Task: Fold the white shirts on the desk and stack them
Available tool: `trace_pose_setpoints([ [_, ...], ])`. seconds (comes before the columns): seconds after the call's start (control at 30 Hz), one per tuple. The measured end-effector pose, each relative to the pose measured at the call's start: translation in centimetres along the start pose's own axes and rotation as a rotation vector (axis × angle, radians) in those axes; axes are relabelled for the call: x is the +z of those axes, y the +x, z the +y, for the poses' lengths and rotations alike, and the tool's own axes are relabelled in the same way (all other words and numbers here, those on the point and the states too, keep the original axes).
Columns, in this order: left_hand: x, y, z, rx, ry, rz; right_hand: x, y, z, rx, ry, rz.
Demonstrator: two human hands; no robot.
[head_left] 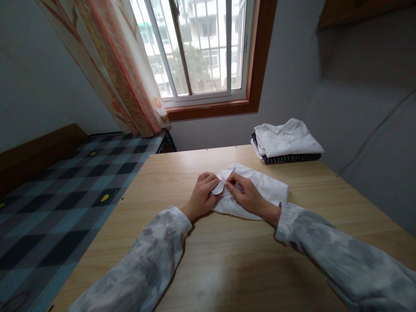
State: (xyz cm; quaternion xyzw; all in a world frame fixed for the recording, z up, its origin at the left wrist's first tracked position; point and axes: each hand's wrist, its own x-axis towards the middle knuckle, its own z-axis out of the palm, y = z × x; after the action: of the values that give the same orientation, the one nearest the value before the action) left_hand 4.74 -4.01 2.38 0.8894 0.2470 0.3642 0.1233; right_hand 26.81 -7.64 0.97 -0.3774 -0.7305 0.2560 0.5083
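A folded white shirt (269, 187) lies flat on the wooden table (208, 260), its collar end turned to the left. My left hand (204, 193) is closed on the left side of the collar, fingers curled over the cloth. From the right, my right hand (245, 195) pinches the collar near its middle between thumb and forefinger. The two hands are close together, with a rounded collar flap (218, 188) showing between them. Some of the collar is hidden under my fingers.
A stack of folded clothes (287, 141), white on top with dark striped cloth beneath, sits at the table's back right. On the left is a bed with a checked cover (74, 190). A curtain (126, 73) hangs beside the window (204, 47) behind the table.
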Motion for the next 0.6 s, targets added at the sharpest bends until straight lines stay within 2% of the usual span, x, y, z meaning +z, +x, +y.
trace_pose_setpoints([
  [0.13, 0.09, 0.1, 0.28, 0.009, -0.04, 0.023, 0.09, 0.12, 0.43, 0.056, 0.141, 0.026],
  [0.27, 0.28, 0.24, 0.52, -0.062, -0.078, 0.062, 0.35, 0.48, 0.78, 0.082, 0.206, 0.023],
  [0.6, 0.11, 0.1, 0.43, 0.01, -0.021, -0.047, 0.29, 0.48, 0.65, 0.071, 0.14, -0.035],
])
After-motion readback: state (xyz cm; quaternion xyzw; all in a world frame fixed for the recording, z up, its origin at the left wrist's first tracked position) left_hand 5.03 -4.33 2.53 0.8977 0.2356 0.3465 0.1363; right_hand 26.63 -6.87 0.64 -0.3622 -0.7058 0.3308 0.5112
